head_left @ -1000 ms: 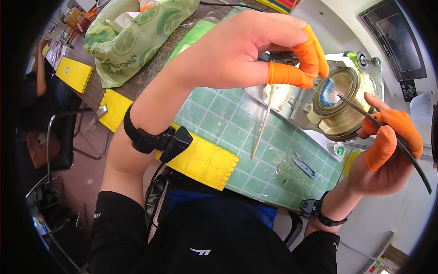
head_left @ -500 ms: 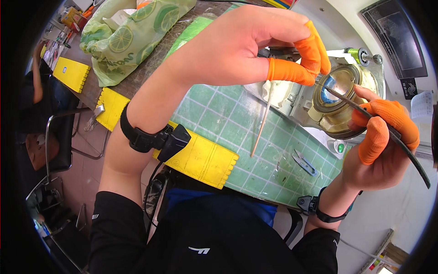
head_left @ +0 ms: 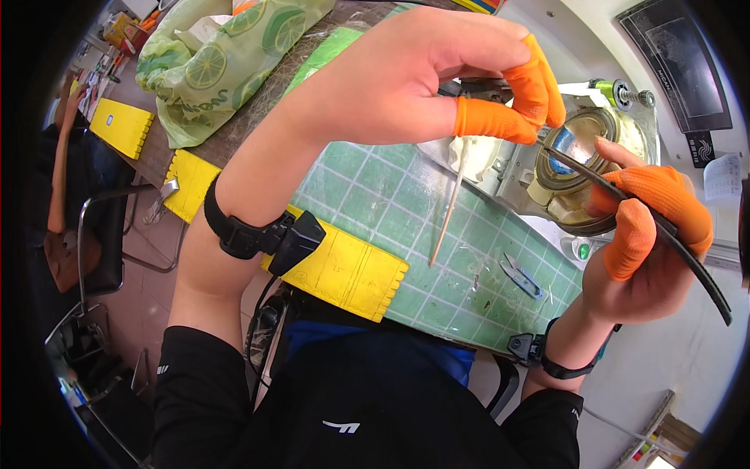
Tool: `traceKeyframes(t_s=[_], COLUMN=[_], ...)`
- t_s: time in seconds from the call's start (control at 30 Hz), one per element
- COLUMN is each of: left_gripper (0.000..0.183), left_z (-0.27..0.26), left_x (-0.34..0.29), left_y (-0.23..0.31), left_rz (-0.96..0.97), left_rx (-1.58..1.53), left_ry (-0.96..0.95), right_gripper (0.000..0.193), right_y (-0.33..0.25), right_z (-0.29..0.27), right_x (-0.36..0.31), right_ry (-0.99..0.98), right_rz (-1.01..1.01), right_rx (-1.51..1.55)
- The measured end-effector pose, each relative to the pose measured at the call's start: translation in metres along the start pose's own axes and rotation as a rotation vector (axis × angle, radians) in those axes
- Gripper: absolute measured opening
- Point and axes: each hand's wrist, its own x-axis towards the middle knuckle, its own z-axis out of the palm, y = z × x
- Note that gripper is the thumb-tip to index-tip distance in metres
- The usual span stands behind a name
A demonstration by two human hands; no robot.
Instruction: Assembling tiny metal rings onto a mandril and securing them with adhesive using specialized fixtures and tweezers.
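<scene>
In my right hand [head_left: 648,242], with orange cots on some fingers, is a pair of long dark tweezers [head_left: 574,166]. Their tip points left and reaches close to the fingertips of my left hand [head_left: 469,86]. Thumb and forefinger of the left hand, both in orange cots, are pinched together; whatever sits between them is too small to name. Behind the tweezers stands a round metal ring-shaped fixture [head_left: 598,125] with a shiny, blue-tinged middle. Both hands hover by its near left side, over the workbench.
A green gridded mat [head_left: 375,184] covers the bench. On it lie a thin wooden stick [head_left: 447,223] and blue-handled snips [head_left: 522,277]. Yellow padding [head_left: 344,270] lines the front edge. A patterned green bag [head_left: 211,66] lies back left; a dark screen panel [head_left: 676,66] is at right.
My right hand has shifted slightly left, bringing the tweezers' tip from over the round fixture close to the left fingertips. My left hand has barely moved.
</scene>
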Motion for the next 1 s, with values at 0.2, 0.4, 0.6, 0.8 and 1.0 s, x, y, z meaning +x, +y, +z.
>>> traceKeyframes(t_s=[0.2,0.4,0.6,0.8,1.0], left_gripper=[0.012,0.013,0.015,0.013,0.01], left_z=[-0.002,0.004,0.006,-0.001,-0.006], left_x=[-0.001,0.001,0.0,0.008,-0.008], left_y=[0.003,0.016,0.017,0.016,0.031], left_rz=[-0.052,-0.014,-0.024,-0.018,-0.028], left_rx=[0.012,0.251,0.268,0.256,0.287], left_ry=[-0.015,-0.02,-0.054,-0.049,0.013], right_gripper=[0.025,0.023,0.022,0.02,0.023], right_y=[0.006,0.003,0.001,-0.042,-0.059], right_z=[0.006,0.003,-0.001,-0.096,-0.047], right_x=[0.002,-0.001,-0.005,-0.016,-0.046], right_ry=[-0.004,-0.061,0.047,-0.016,-1.209], right_rz=[-0.053,-0.04,-0.041,0.231,0.686], right_rx=[0.096,0.086,0.056,0.027,-0.28])
